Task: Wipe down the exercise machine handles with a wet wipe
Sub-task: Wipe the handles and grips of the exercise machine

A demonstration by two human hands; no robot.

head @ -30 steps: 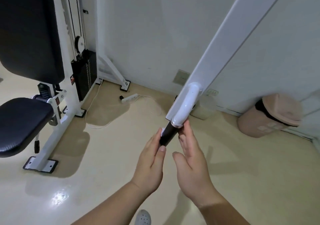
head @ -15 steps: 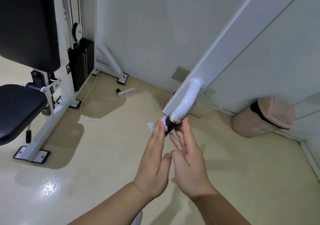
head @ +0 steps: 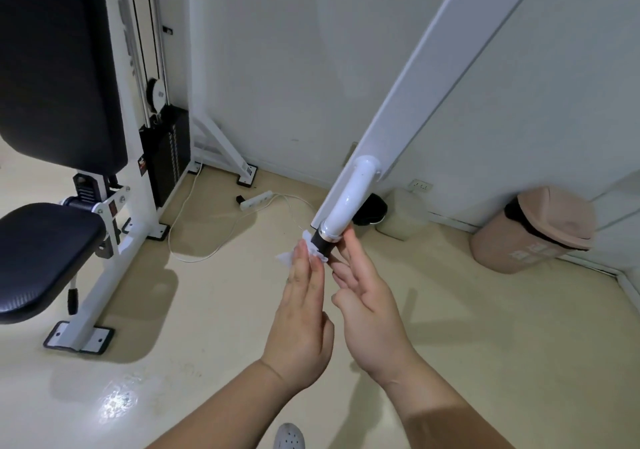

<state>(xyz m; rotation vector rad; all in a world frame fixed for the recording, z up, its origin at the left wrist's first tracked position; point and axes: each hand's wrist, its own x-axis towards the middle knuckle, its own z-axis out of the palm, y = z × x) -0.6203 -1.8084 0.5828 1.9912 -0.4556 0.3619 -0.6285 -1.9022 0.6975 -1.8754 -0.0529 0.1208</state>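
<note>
A white machine arm [head: 426,88] slants down from the upper right and ends in a curved white tube with a short black handle grip [head: 321,245]. A crumpled white wet wipe [head: 287,258] is pressed against the grip's left side by the flat fingers of my left hand [head: 300,310]. On the grip's right side lies my right hand [head: 367,296], fingers straight and touching it. Both palms face each other with the grip between the fingertips. Most of the grip is hidden by my fingers.
A seat with black pads [head: 41,258] and a white frame [head: 114,275] stands at the left, with the weight stack [head: 166,154] behind. A power strip with cable [head: 256,201] lies on the floor. At the right wall sits a tan lidded bin [head: 533,230].
My hands have slid up the handle toward the white tube, and the wipe now shows under my left fingers. The view has shifted slightly.
</note>
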